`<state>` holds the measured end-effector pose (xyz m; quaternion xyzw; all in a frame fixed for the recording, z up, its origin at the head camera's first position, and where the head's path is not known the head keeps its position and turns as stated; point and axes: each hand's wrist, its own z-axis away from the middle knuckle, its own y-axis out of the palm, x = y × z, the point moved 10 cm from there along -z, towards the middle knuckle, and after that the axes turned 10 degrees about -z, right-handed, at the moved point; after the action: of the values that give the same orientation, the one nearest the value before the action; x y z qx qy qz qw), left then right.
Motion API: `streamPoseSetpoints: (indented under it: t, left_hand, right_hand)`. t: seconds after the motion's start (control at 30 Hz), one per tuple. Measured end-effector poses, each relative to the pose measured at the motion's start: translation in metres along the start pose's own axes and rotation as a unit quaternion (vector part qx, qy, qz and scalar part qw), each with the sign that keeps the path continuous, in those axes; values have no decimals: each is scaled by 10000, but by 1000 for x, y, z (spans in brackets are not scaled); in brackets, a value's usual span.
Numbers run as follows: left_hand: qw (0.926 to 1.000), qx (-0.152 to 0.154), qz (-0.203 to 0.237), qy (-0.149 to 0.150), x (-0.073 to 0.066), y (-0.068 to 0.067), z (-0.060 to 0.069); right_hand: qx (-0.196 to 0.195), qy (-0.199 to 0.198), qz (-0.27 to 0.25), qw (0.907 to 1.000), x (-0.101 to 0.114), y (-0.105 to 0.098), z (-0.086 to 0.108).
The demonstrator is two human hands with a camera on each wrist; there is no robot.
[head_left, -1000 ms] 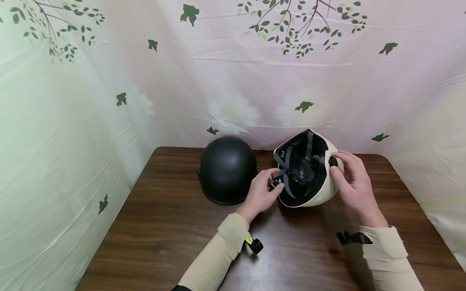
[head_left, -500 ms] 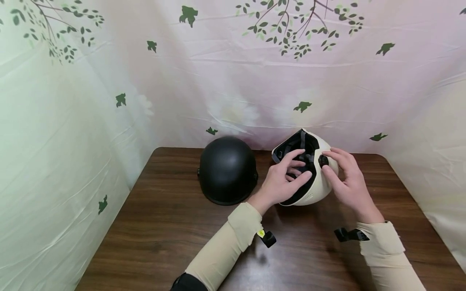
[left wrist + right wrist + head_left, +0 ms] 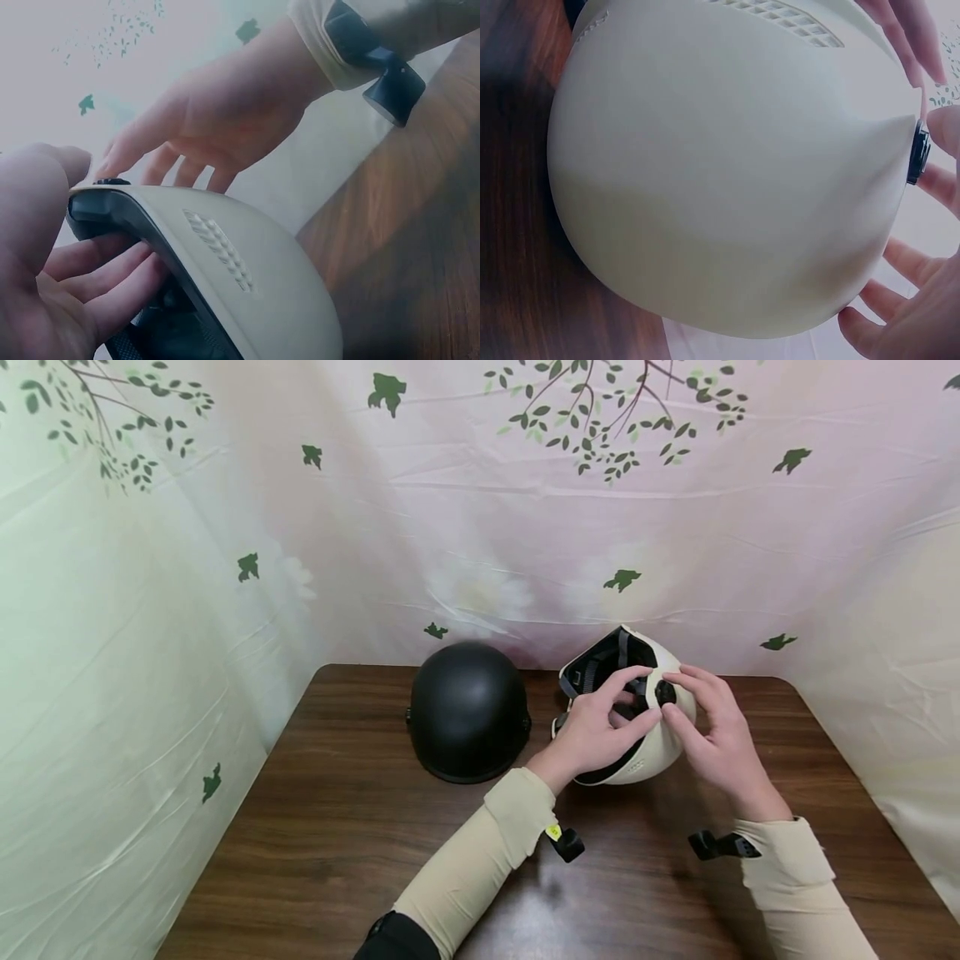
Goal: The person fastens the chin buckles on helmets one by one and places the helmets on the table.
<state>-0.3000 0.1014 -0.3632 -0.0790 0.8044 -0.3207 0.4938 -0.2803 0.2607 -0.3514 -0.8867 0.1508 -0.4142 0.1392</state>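
Observation:
A white helmet (image 3: 656,755) lies tipped on its side on the table's right half, its black-lined hollow facing left. On its rim sits a black knob (image 3: 919,154). My left hand (image 3: 592,735) holds the rim beside the knob: several fingers reach inside the hollow, with the thumb by the edge in the left wrist view. My right hand (image 3: 716,739) holds the helmet from the right, thumb and forefinger on either side of the knob, the other fingertips against the shell. A grey strap (image 3: 623,650) shows inside; the left hand hides much of the lining.
A black helmet (image 3: 468,710) rests dome up just left of the white one. Both are near the back edge of the brown wooden table (image 3: 337,827). A curtain printed with leaves (image 3: 480,527) hangs behind and at the sides.
My left hand has let go of the straps at the helmet's left side and moved right to the rim by the knob. The white helmet has turned and shifted slightly left.

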Motion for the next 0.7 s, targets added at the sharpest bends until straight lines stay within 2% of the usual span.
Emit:
streamPoseSetpoints:
  t: [0.53, 0.7]
  left_hand:
    - [9998, -31, -39, 169, -5, 3, -2]
    - [9995, -60, -144, 290, -8, 5, -3]
  right_hand:
    - [31, 228, -77, 9997, -4, -1, 2]
    - [53, 172, -137, 9997, -4, -1, 3]
